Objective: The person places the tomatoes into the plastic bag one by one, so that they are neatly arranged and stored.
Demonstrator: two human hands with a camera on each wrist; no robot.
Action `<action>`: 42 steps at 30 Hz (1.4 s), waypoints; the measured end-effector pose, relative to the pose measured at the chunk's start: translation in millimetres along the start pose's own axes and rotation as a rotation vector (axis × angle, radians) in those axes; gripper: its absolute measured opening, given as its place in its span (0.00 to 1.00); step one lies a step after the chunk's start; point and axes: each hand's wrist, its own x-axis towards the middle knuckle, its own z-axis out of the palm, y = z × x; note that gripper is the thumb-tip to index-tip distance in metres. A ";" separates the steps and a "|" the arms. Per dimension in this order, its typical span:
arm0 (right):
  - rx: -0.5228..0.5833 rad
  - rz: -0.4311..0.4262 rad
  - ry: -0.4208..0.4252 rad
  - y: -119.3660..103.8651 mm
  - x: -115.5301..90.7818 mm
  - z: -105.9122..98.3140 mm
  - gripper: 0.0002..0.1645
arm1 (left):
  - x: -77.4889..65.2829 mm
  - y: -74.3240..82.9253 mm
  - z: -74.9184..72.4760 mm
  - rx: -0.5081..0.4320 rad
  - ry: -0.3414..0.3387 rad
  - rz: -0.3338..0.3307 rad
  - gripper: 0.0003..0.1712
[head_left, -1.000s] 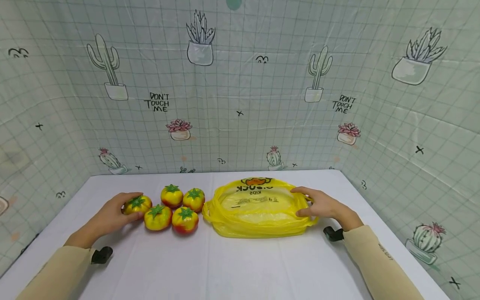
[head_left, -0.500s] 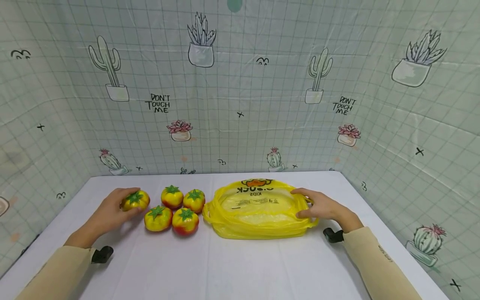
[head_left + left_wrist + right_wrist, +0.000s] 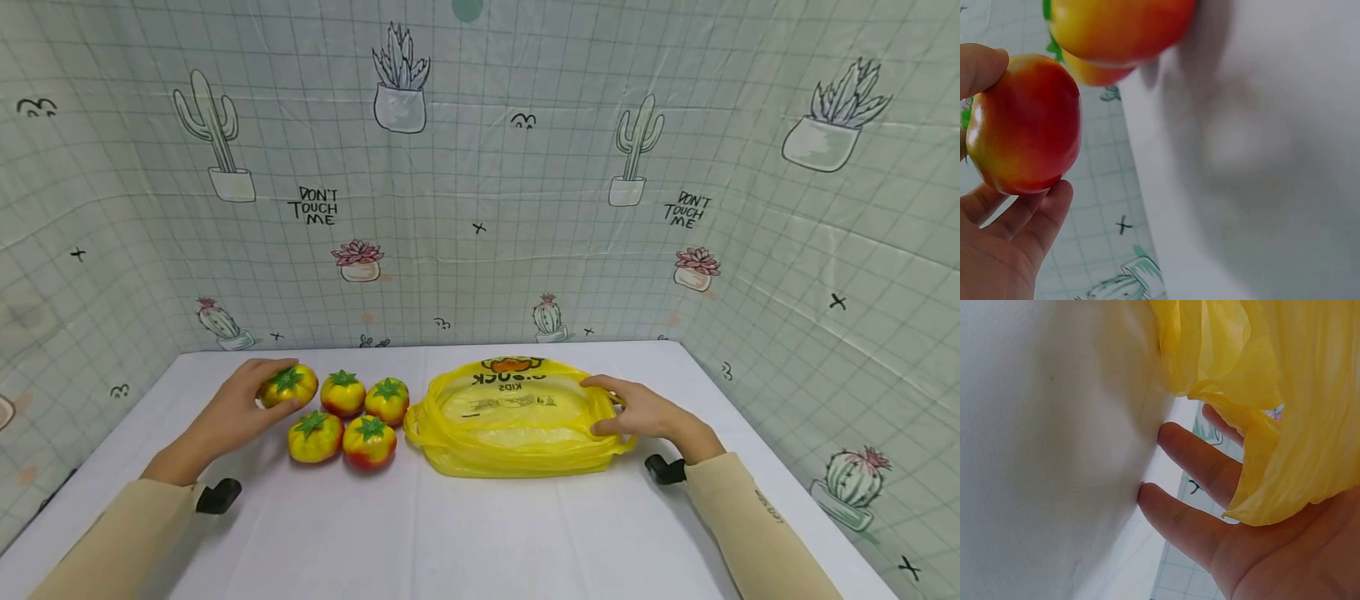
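"What is the left hand point(image 3: 238, 410) doing?"

"It grips a tomato point(image 3: 291, 386), thumb on the near side, fingers curled round the far side. In the left wrist view the fruit looks raised clear of the table point(image 3: 480, 537)."

"Any others?"

"Four more tomatoes point(image 3: 371, 443), yellow and red with green leaf caps. They sit close together between that hand and the yellow bag point(image 3: 517, 437), two behind and two in front. The held one is just left of the rear pair."

"And the bag?"

"It lies on the table with its printed lettering reversed, a loop at its left end just beside the nearest tomatoes."

"The right hand point(image 3: 651, 410)?"

"At the bag's right end, thumb and forefinger apart. The right wrist view shows the lower fingers stretched out, with yellow plastic across the palm. The plastic hides the thumb there, so I cannot tell whether it pinches."

"Behind all this?"

"A checked backdrop point(image 3: 435, 283) printed with potted cacti."
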 end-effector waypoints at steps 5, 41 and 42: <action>-0.007 -0.010 0.004 0.3 0.0 0.9 0.44 | 7.4 8.9 1.5 0.006 -0.016 0.007 0.35; -0.006 0.002 0.005 2.4 1.0 1.6 0.45 | 50.9 66.5 41.8 -0.055 -0.123 0.143 0.33; -0.005 0.000 0.006 2.4 1.1 1.7 0.45 | 52.1 68.8 43.0 -0.053 -0.126 0.149 0.33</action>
